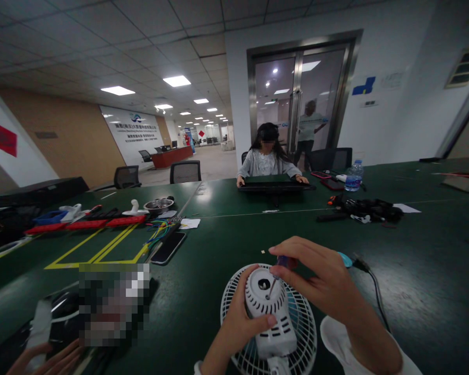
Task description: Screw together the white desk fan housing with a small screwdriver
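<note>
A small white electric fan point(271, 323) lies with its round wire guard point(230, 291) down on the green table and its slotted motor housing facing up. My left hand point(238, 317) grips the side of that housing, thumb across its front. In my right hand point(316, 271) is a screwdriver point(282, 261) with a bluish-purple handle, pinched between thumb and fingers. Its thin shaft slants down to a spot on the housing beside a dark opening. Whether the tip sits in a screw cannot be made out. Bluish blades show faintly through the guard.
A phone point(169, 248), coloured wires and red trays point(86, 224) lie to the left, near a metal bowl point(159, 204). Another person's hand point(50, 359) is at lower left. A person across holds a dark panel point(275, 186). A black cable point(377, 289) and bottle point(354, 176) are right.
</note>
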`<state>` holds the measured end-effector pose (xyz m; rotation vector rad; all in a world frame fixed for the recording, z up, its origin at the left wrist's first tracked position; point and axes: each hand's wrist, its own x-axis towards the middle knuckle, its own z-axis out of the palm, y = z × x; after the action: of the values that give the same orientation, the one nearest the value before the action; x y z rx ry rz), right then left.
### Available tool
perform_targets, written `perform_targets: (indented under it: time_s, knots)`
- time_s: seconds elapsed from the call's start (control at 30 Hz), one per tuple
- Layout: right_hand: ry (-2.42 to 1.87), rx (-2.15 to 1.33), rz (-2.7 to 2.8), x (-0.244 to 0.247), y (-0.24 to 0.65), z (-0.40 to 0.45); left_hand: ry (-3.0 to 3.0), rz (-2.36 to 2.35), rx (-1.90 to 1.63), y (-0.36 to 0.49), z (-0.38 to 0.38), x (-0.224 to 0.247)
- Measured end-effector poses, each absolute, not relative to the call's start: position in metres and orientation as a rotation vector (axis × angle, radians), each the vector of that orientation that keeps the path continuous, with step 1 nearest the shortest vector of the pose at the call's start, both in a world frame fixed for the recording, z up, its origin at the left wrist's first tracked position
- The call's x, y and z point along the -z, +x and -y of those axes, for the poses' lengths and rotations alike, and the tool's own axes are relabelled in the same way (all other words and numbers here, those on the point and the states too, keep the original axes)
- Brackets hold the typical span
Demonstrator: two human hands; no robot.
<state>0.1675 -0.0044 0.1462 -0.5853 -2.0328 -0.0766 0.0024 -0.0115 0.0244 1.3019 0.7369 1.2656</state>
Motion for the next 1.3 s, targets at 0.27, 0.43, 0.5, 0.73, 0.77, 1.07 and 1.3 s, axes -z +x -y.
perform_targets:
  time_s: [0.27,0.43,0.5,0.73,0.77,1.07,1.3]
  knots:
    - [-0.6,0.205,2.021,-0.147,0.164,0.003,1.285,-0.758,-1.255,0.002,0.011,-0.019]
    - [-0.588,0.205,2.055,-0.147,0.165,0.005,1.279,-0.732,-1.259,0.003,0.01,-0.02]
    - [-0.589,0.181,2.085,-0.147,0.167,0.007,1.289,-0.711,-1.263,0.003,0.01,-0.021]
    - [-0.632,0.079,2.114,-0.147,0.174,0.01,1.311,-0.685,-1.235,0.001,0.01,-0.023]
    - [-0.637,0.065,2.107,-0.147,0.174,0.01,1.317,-0.684,-1.23,0.001,0.009,-0.023]
    - [-0.657,-0.033,2.049,-0.147,0.172,0.007,1.296,-0.657,-1.245,0.001,0.009,-0.022]
    - [-0.671,-0.027,2.07,-0.147,0.17,0.005,1.264,-0.678,-1.239,0.002,0.01,-0.023]
